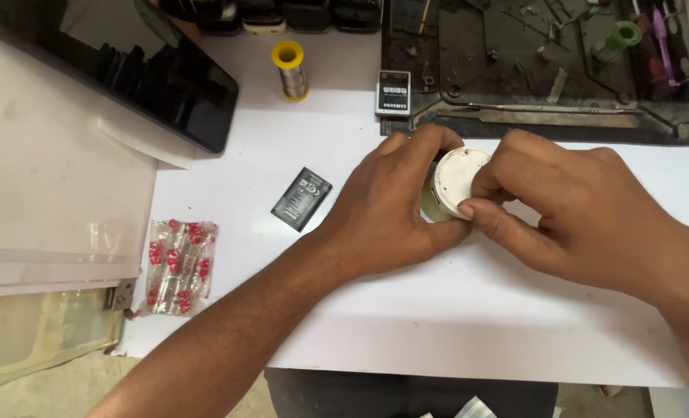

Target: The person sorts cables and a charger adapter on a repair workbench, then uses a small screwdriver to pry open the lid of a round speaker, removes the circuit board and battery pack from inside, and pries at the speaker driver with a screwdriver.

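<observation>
Both hands close on a small round white jar (459, 179) lying sideways on the white table (406, 310): left hand (387, 205) curls around its body, right hand (561, 197) pinches its lid.

Small round plastic container (459, 183): white lid, pale greenish translucent body. Flat rectangular battery (302, 199): black with small white markings. Second rectangular battery (393, 93): grey-white and black. Solder wire spool (289, 70): yellow flanges, silver winding. Clear plastic packet (177, 265): red parts inside. Tabletop (468, 310): plain white. Repair mat (545, 70): dark grey, scuffed.
</observation>
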The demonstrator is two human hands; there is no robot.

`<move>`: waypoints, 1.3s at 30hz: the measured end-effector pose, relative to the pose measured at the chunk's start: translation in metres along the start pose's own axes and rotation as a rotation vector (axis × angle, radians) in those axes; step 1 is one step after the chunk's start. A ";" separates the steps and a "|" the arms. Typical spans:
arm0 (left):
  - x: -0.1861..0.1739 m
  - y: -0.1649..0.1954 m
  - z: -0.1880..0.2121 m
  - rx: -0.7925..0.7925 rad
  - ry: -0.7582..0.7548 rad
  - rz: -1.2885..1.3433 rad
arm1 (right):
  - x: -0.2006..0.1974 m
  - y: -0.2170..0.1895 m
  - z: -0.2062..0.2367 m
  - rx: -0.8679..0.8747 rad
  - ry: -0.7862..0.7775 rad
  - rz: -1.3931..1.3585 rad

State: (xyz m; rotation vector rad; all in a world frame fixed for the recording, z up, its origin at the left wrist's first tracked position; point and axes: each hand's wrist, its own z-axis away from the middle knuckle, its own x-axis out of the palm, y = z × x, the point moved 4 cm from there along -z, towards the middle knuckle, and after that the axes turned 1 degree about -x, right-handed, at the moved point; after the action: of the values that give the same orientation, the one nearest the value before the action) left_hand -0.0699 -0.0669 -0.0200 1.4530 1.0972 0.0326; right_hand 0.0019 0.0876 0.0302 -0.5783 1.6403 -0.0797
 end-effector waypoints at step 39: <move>-0.002 -0.003 0.002 0.007 -0.005 -0.019 | 0.003 -0.005 0.002 0.022 -0.051 0.050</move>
State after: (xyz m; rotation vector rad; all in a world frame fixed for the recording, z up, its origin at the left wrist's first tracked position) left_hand -0.0717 -0.0700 -0.0215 1.4479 1.1074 0.0117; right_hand 0.0055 0.0824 0.0291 -0.5177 1.6013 -0.0458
